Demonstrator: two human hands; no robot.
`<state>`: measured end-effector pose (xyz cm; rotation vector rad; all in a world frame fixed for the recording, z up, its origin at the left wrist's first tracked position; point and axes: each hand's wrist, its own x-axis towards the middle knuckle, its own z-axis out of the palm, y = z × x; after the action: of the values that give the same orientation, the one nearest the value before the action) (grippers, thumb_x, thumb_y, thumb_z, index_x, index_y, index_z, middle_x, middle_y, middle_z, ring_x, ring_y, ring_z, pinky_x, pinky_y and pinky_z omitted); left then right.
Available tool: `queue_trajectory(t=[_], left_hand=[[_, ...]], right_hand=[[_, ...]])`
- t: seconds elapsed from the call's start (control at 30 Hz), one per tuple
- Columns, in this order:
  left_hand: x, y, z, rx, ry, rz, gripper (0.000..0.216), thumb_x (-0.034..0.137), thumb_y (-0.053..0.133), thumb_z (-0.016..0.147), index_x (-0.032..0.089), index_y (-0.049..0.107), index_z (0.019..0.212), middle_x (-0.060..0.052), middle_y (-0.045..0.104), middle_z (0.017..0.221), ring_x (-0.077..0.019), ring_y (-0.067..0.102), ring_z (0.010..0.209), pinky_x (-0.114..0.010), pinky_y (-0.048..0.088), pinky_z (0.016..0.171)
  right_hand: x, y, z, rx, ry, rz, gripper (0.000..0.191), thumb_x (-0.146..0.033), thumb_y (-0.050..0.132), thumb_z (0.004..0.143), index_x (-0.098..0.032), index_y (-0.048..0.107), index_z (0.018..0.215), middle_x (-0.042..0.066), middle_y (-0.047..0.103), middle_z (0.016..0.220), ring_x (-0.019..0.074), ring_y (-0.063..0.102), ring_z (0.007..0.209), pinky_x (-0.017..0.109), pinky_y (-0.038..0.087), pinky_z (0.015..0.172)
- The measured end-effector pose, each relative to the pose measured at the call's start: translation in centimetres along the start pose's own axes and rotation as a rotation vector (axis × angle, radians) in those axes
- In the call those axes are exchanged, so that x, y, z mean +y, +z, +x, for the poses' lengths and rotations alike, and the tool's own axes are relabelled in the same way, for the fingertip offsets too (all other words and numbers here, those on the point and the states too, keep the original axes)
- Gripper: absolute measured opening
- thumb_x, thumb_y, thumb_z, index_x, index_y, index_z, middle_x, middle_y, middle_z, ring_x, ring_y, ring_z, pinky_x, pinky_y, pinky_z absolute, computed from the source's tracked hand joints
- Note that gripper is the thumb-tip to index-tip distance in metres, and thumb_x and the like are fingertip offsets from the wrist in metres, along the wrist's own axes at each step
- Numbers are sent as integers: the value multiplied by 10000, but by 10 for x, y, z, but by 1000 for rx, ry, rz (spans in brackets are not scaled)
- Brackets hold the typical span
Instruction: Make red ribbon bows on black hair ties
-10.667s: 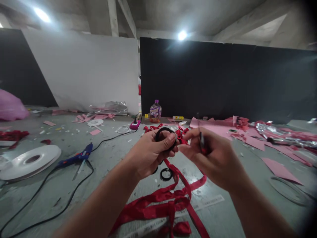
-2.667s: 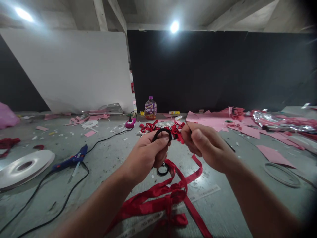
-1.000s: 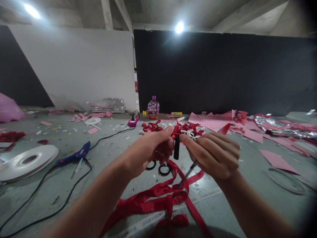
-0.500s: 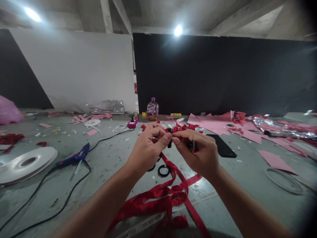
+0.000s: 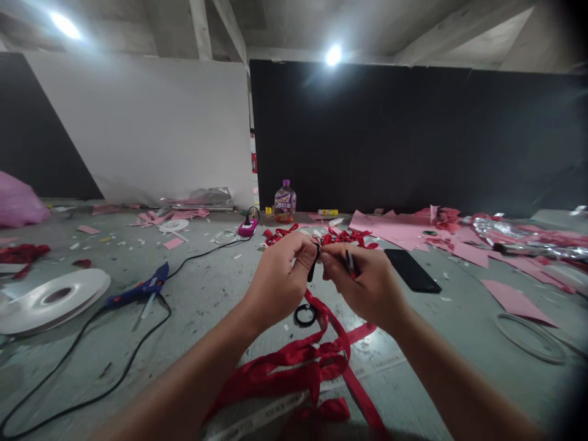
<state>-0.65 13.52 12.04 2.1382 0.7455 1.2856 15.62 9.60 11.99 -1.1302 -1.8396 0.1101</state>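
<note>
My left hand (image 5: 279, 283) and my right hand (image 5: 370, 286) meet fingertip to fingertip above the floor. The left thumb and fingers pinch a small black ring (image 5: 313, 267), seen edge-on between both hands. My right hand is closed too. Its fingertips touch the ring, and a thin dark tool with a red part (image 5: 351, 264) is tucked in its grip; I cannot make out what it is. A long red ribbon (image 5: 294, 369) trails from below the hands to a heap on the floor. Another black ring (image 5: 304, 315) lies under the hands.
A black phone (image 5: 412, 271) lies right of the hands. Red bows (image 5: 345, 236) and pink paper sheets (image 5: 404, 229) are behind. At left lie a blue glue gun (image 5: 138, 293) with its black cord and a white tape roll (image 5: 55, 300). A bottle (image 5: 285, 203) stands by the wall.
Over the last second my right hand turned, so the tool's tip no longer points down. The hands closed together on the ring. The phone came into view.
</note>
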Motion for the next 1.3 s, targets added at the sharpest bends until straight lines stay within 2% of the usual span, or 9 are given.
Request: queue_trajectory(t=[0.07,0.13,0.23,0.33,0.47,0.6,0.9,1.17,1.3], left_hand=[[-3,3,-2,4,-35,34,308,402,433,990,184,565,817,-26,620,773,-152,541,690,-297,399,649],[-6,6,-3,41,-54,2,272,433,477,969,186,548,882,-18,617,755,-147,545,661,-287,398,619],[-8,7,-5,41,-16,-102,295,419,513,957,190,491,1141,-70,679,959,-177,637,815,-304,469,709],[-5,0,-3,-85,110,-26,410,384,519,957,186,469,1312,-138,665,1203,-222,651,1027,-354,496,859],[-3,-13,3,-180,300,147,457,375,599,915,147,560,1309,-145,652,1296,-253,619,1161,-382,474,981],[-8,-16,6,-154,391,219,310,268,584,933,122,656,1197,-122,738,1122,-218,678,1027,-341,510,912],[-1,-11,3,-13,114,39,108,200,676,863,193,745,947,-11,771,904,-138,699,833,-223,522,755],[1,-6,0,33,108,-10,80,207,654,874,177,727,890,-12,747,847,-132,664,786,-236,500,728],[1,-4,1,74,-8,-236,87,232,652,871,161,692,842,-22,690,758,-136,625,710,-254,495,671]], right_hand=[[-1,0,1,-6,74,68,256,-337,537,937,-167,675,806,-25,584,577,96,502,478,243,383,482],[-1,1,2,10,128,119,242,-343,544,931,-170,679,830,-35,553,566,91,486,467,240,372,474],[-1,2,2,21,190,187,200,-310,556,911,-171,675,833,-44,529,550,89,479,463,235,358,461],[-2,1,2,13,219,227,167,-286,562,894,-165,669,851,-54,517,521,80,446,438,229,348,445],[-4,-3,4,-36,278,300,189,-279,562,889,-170,621,746,-71,483,466,60,398,378,221,336,417],[-4,-4,4,-54,341,403,213,-294,564,891,-173,592,718,-77,481,445,54,401,341,214,323,385],[-4,-8,5,-87,327,364,221,-265,565,884,-175,575,683,-73,496,457,38,399,337,199,325,378],[-2,-9,6,-117,292,346,242,-288,552,910,-184,546,692,-72,482,474,50,394,386,218,328,419],[3,-11,6,-131,229,344,340,-434,525,947,-203,488,701,-65,460,502,70,394,428,244,324,454]])
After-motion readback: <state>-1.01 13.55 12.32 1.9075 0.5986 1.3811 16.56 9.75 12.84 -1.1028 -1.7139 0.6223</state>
